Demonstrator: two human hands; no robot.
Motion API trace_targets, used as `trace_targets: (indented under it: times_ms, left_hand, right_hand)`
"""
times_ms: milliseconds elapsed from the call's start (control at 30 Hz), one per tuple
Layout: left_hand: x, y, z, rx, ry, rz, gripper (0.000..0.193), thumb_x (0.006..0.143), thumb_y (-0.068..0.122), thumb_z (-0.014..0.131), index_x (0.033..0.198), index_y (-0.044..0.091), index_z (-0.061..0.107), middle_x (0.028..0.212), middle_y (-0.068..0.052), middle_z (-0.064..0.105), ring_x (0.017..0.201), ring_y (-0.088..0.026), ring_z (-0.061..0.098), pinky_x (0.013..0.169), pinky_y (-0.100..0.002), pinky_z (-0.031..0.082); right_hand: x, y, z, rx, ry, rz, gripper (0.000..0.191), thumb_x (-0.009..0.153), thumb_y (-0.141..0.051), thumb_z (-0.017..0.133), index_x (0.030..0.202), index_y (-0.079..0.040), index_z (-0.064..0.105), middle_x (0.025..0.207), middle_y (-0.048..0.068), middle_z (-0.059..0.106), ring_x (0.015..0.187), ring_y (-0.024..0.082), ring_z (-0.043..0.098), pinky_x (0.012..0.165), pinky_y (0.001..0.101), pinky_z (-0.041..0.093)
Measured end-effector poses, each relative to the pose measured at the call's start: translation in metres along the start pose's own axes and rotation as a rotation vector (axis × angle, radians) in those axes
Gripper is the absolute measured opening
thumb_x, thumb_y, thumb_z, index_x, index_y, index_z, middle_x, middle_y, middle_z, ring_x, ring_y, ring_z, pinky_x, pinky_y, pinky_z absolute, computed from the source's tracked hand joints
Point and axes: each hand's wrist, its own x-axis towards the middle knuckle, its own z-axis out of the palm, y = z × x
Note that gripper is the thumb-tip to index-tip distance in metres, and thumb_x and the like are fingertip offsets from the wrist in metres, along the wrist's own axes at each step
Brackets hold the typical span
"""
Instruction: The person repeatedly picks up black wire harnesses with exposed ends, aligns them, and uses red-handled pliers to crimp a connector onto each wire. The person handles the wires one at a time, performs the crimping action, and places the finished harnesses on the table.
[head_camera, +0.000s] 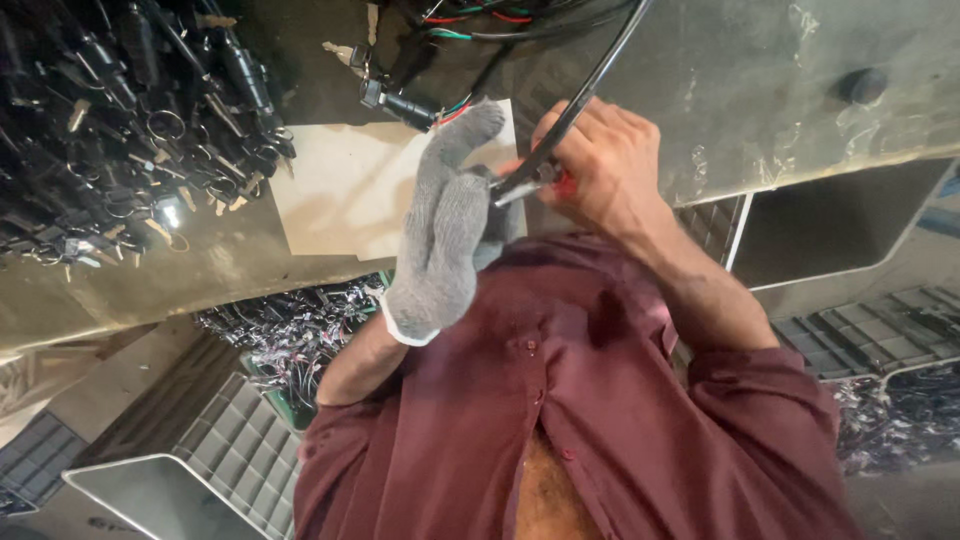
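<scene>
A gloved left hand (447, 225) and a bare right hand (600, 165), fingers closed around red-handled pliers (540, 178), grip a black cable (590, 80) above the worktop (780, 90), a pile of connectors (130, 120) beyond.

black cable (590, 80), possibly clamped in red-handled pliers (545, 180)

A heap of dark keyed switches (130, 120) lies far left; a pale cardboard sheet (345, 190) beside it; grey plastic crates (240, 450) sit near left.
</scene>
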Motion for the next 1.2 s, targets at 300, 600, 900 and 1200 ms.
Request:
trace_targets:
  times_ms: [300, 600, 900, 1200]
  left_hand:
    - [-0.005, -0.011, -0.024, 0.322, -0.213, -0.001, 0.084, 0.104, 0.025, 0.068, 0.170, 0.007, 0.018, 0.129, -0.016, 0.061, 0.090, -0.023, 0.063, 0.080, -0.033, 0.051]
    - [-0.005, -0.042, -0.016, 0.897, 0.054, 0.484, 0.075, 0.106, 0.013, 0.074, 0.164, 0.001, 0.027, 0.139, -0.015, 0.062, 0.118, -0.030, 0.068, 0.103, -0.037, 0.055]
    - [-0.007, -0.054, -0.009, 1.541, 0.318, 0.601, 0.073, 0.097, 0.011, 0.077, 0.158, 0.005, 0.036, 0.134, -0.016, 0.061, 0.106, -0.036, 0.062, 0.091, -0.049, 0.050]
    - [0.000, -0.037, -0.015, 1.489, 0.126, 0.530, 0.077, 0.094, 0.015, 0.072, 0.160, 0.006, 0.033, 0.133, -0.017, 0.062, 0.107, -0.036, 0.063, 0.092, -0.048, 0.051]
  right_hand:
    - [-0.003, 0.016, 0.008, 0.075, -0.026, 0.004, 0.036, 0.079, -0.014, 0.087, 0.101, -0.008, 0.058, 0.101, 0.006, 0.063, 0.096, 0.029, 0.064, 0.071, 0.0412, 0.050]
    - [-0.004, -0.015, -0.002, 0.075, -0.064, 0.123, 0.037, 0.082, -0.018, 0.086, 0.099, -0.007, 0.055, 0.093, 0.007, 0.059, 0.087, 0.029, 0.061, 0.066, 0.0424, 0.048]
    - [-0.019, -0.024, -0.007, -0.084, -0.102, 0.248, 0.031, 0.075, -0.015, 0.081, 0.094, -0.010, 0.058, 0.085, 0.004, 0.061, 0.083, 0.027, 0.064, 0.061, 0.0437, 0.045]
    - [-0.023, -0.035, -0.004, 0.078, -0.043, 0.259, 0.043, 0.073, -0.022, 0.086, 0.099, -0.005, 0.057, 0.086, 0.009, 0.063, 0.078, 0.032, 0.063, 0.060, 0.0428, 0.048]
